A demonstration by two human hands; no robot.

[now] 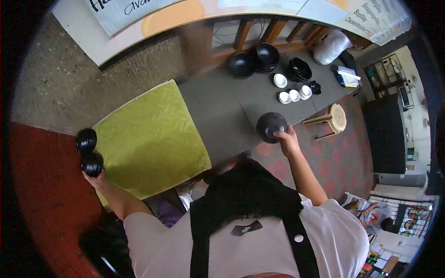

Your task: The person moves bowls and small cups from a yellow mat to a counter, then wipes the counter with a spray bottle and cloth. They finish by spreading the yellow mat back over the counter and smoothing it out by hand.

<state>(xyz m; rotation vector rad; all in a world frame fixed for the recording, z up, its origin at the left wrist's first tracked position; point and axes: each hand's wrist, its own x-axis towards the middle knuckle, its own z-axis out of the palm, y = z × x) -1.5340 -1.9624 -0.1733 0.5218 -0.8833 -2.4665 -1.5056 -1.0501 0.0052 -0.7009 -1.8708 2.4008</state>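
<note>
At the far left of the head view, my left hand (96, 179) is closed on a black bowl (92, 164) at the edge of a green towel (148, 143). Another black bowl (86, 139) sits right beyond it, also along the towel's left edge. My right hand (288, 139) grips a dark round bowl (270, 126) by its near side, the thumb lying over it. This bowl is held over the front edge of the grey counter (213, 111), its underside partly hidden from view.
Stacked black bowls (266, 56) stand at the back of the counter beside more dark bowls (299, 69). Small white cups (294, 95) cluster nearer. A wrapped plastic bundle (332, 47) lies at the back right. A beige stool (337, 118) stands on the floor, and a person (378, 215) sits far right.
</note>
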